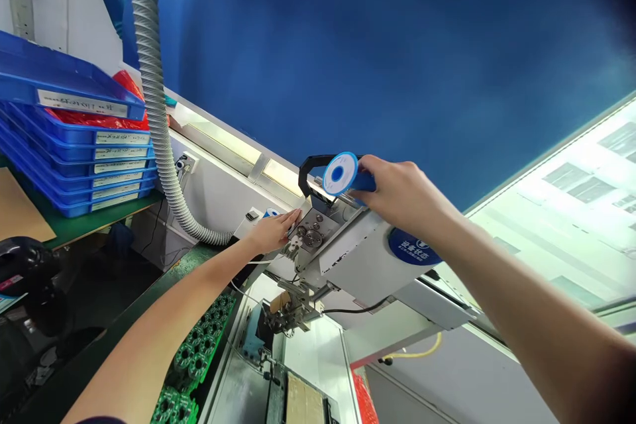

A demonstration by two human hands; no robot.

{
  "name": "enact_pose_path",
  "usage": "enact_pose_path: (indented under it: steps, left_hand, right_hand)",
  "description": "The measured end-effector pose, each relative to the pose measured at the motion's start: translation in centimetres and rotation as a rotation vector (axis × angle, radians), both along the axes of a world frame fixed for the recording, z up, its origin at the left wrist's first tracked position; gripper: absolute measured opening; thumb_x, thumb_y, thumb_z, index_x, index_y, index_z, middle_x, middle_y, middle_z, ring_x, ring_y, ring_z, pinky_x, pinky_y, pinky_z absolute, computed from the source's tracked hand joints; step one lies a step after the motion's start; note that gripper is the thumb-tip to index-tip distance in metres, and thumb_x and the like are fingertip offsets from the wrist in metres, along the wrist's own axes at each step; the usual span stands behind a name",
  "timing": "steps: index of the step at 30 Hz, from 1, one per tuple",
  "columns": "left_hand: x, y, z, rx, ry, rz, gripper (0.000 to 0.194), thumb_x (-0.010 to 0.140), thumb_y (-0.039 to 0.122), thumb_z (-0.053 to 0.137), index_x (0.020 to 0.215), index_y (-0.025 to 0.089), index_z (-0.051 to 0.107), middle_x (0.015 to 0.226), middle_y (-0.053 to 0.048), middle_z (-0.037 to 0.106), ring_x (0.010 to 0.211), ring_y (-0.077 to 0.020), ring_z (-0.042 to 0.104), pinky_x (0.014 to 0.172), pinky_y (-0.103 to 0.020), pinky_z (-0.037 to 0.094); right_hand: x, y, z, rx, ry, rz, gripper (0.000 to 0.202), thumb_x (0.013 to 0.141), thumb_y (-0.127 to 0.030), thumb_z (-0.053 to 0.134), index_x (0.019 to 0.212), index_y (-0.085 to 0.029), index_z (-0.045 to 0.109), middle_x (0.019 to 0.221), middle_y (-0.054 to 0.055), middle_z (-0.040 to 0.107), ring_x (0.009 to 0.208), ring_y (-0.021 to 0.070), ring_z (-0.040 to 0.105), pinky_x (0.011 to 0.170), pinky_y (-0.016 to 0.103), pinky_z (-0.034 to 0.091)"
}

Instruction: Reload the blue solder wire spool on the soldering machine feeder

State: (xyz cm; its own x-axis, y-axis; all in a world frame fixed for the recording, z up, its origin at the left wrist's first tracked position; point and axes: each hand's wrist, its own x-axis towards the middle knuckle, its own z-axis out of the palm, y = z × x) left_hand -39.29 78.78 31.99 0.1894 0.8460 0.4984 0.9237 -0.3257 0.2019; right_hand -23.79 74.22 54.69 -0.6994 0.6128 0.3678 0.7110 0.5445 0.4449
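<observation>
At far left, blue trays (74, 146) are sitting stacked on a green shelf (99, 218), white labels facing out and something red showing between the top ones. Just to their right a ribbed grey hose (156, 106) is running down from the top edge and curving along the white wall. Below, green circuit boards (199, 351) are lying in a row beside the bench edge.

Toward the middle, the person's left hand (272, 230) is reaching up from the lower left, fingers held flat and close together, fingertips resting at the edge of a small metal plate (312, 228) studded with round rollers; it is holding nothing. A thin wire is trailing from the plate's lower corner, though where it is ending cannot be made out.

The plate is forming the front face of a white machine head (358, 258), tilted in the view, with a round blue sticker (412, 248) on its side and a black cable hanging beneath it.

On top of the head, a blue spool (342, 173) with a white face is sitting in front of a black handle (311, 169). The right hand (402, 192), coming in from the lower right, is curling around the spool's rear, fingers wrapped about it.

Behind everything, a deep blue surface (397, 46) is filling the upper frame, and bright panels (571, 225) are glowing at right.
</observation>
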Motion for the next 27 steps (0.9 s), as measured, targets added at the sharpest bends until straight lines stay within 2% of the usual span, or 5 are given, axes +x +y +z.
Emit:
enact_pose_path:
  steps: [6, 11, 17, 22, 27]
  left_hand:
    - [0.0, 0.0, -0.1, 0.006, 0.007, 0.003, 0.075, 0.081, 0.022, 0.044, 0.146, 0.014, 0.007, 0.152, -0.009, 0.026, 0.129, -0.0233, 0.043, 0.096, -0.031, 0.043]
    - [0.2, 0.1, -0.3, 0.004, 0.017, 0.024, 0.078, 0.081, 0.022, 0.044, 0.147, 0.017, 0.001, 0.153, -0.007, 0.025, 0.129, -0.0222, 0.043, 0.093, -0.030, 0.045]
    - [0.3, -0.1, 0.1, -0.016, 0.047, 0.058, 0.081, 0.082, 0.022, 0.043, 0.147, 0.021, -0.005, 0.153, -0.006, 0.024, 0.123, -0.0250, 0.049, 0.085, -0.032, 0.048]
    - [0.4, -0.9, 0.9, -0.036, 0.068, 0.077, 0.081, 0.082, 0.022, 0.043, 0.147, 0.022, -0.005, 0.153, -0.006, 0.026, 0.122, -0.0249, 0.050, 0.084, -0.033, 0.050]
    - [0.4, -1.2, 1.2, -0.047, 0.064, 0.101, 0.080, 0.082, 0.023, 0.044, 0.147, 0.023, -0.001, 0.152, -0.006, 0.028, 0.118, -0.0255, 0.054, 0.083, -0.033, 0.050]
  right_hand:
    - [0.4, -1.1, 2.0, 0.040, 0.156, 0.013, 0.013, 0.077, -0.017, 0.063, 0.086, -0.020, 0.055, 0.067, 0.002, 0.056, 0.063, 0.0177, 0.049, 0.055, 0.027, 0.034]
    - [1.9, -2.0, 3.7, 0.130, 0.263, -0.011, 0.016, 0.074, -0.020, 0.069, 0.083, -0.020, 0.057, 0.073, 0.003, 0.061, 0.070, 0.0182, 0.051, 0.057, 0.028, 0.035]
    - [3.4, -2.6, 4.3, 0.157, 0.302, -0.021, 0.017, 0.075, -0.021, 0.070, 0.088, -0.021, 0.059, 0.078, 0.003, 0.064, 0.076, 0.0195, 0.056, 0.061, 0.030, 0.039]
    - [3.9, -3.2, 5.4, 0.223, 0.356, -0.046, 0.020, 0.078, -0.023, 0.068, 0.096, -0.019, 0.061, 0.094, 0.007, 0.068, 0.095, 0.0248, 0.060, 0.079, 0.041, 0.044]
    - [4.9, -2.7, 6.7, 0.265, 0.399, -0.008, 0.023, 0.075, -0.025, 0.072, 0.095, -0.021, 0.062, 0.096, 0.004, 0.070, 0.094, 0.0231, 0.062, 0.089, 0.044, 0.043]
